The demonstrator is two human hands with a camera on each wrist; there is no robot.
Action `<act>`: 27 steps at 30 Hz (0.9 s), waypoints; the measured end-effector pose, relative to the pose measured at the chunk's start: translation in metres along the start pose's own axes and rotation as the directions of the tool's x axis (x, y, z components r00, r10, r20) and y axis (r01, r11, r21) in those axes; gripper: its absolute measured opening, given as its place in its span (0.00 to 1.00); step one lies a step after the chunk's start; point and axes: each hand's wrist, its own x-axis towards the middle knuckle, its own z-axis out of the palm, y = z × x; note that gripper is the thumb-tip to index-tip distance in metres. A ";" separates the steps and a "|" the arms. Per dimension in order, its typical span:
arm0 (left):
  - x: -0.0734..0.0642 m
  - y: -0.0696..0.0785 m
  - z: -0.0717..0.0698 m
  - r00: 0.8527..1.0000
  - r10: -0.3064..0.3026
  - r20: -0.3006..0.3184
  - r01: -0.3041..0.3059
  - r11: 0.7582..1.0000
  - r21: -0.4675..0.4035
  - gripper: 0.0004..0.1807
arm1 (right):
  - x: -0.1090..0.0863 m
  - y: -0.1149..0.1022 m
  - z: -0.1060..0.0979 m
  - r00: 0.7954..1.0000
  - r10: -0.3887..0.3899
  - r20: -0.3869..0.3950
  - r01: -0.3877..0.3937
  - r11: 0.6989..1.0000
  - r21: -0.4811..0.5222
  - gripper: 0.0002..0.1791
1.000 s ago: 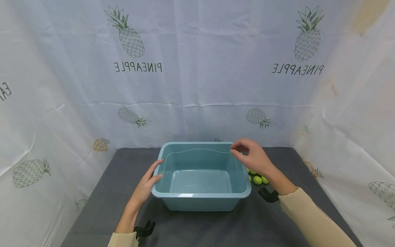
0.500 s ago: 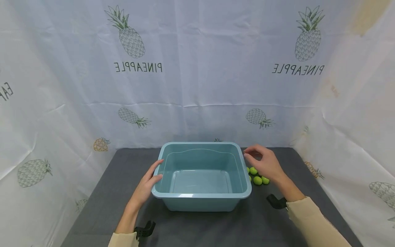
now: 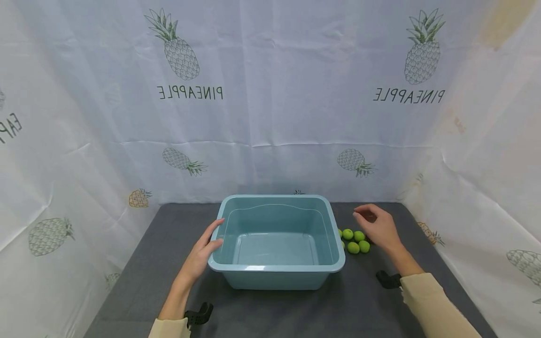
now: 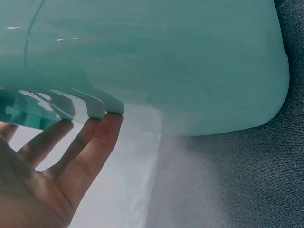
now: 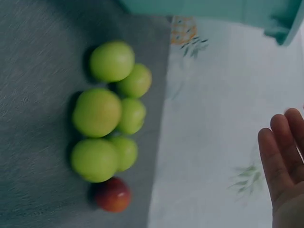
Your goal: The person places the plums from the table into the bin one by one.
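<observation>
A light blue plastic basin stands on the dark tabletop. My left hand holds its left rim, with thumb and forefinger over the edge. In the left wrist view, the other fingers touch the outer wall. Above the tabletop right of the basin is my right hand, its fingers loosely bent and holding nothing. Close by it lie several small round green fruits, like little apples. In the right wrist view they sit in two rows, with a dark red fruit at one end.
A white curtain printed with pineapples hangs behind the grey-black tabletop and along both sides. The basin's inside shows no contents. Each wrist wears a black band.
My right hand has moved right and lower, away from over the basin's right rim to near the fruits. More of the green fruits show. My left hand and the basin stay put.
</observation>
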 end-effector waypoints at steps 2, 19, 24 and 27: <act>0.000 0.000 0.000 1.000 -0.001 0.000 0.001 1.000 0.001 0.29 | -0.001 0.008 0.000 0.999 0.033 -0.008 -0.033 0.999 -0.007 0.15; 0.000 0.001 0.000 1.000 -0.015 -0.004 0.015 1.000 0.007 0.29 | -0.014 0.061 0.000 0.983 0.181 -0.039 -0.182 0.983 -0.027 0.19; 0.000 0.001 0.000 1.000 -0.014 -0.004 0.014 1.000 0.007 0.29 | -0.019 0.074 0.002 0.979 0.204 -0.030 -0.205 0.978 -0.039 0.19; 0.000 0.001 0.000 1.000 -0.015 -0.002 0.015 1.000 0.007 0.29 | -0.022 0.081 0.004 0.976 0.214 -0.034 -0.216 0.975 -0.052 0.19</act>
